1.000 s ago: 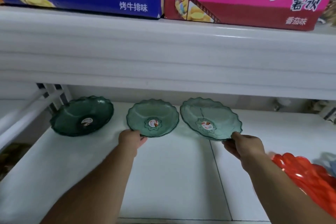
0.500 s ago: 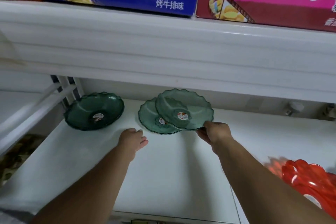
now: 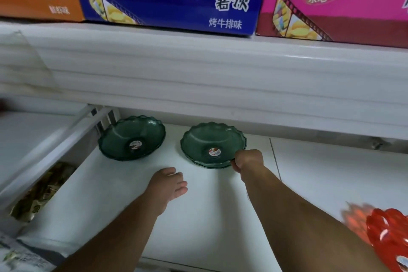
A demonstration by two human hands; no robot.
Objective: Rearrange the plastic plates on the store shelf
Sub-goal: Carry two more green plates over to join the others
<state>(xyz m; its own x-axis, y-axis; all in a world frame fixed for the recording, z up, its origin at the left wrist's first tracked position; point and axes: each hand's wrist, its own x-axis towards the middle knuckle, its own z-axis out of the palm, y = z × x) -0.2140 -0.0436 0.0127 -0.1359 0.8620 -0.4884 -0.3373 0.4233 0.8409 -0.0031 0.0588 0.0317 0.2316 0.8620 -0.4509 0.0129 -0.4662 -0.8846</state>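
Observation:
Two green scalloped plastic plates lie nested as a stack [image 3: 207, 142] on the white shelf [image 3: 198, 216], with a round sticker in the middle of the top one. My right hand [image 3: 248, 160] pinches the stack's near right rim. A darker green plate stack [image 3: 130, 132] sits to the left near the shelf's back corner. My left hand [image 3: 167, 185] hovers over the shelf in front of the gap between the stacks, fingers loosely apart, holding nothing.
Red plastic plates [image 3: 388, 236] lie at the shelf's front right. The upper shelf's thick white edge [image 3: 220, 77] overhangs closely, carrying orange, blue and pink snack boxes. A white rail [image 3: 50, 152] and packaged goods border the left side.
My right hand carried its green plate leftward and set it onto the middle plate, so the two now lie nested. My left hand let go of the middle plate and drew back toward me.

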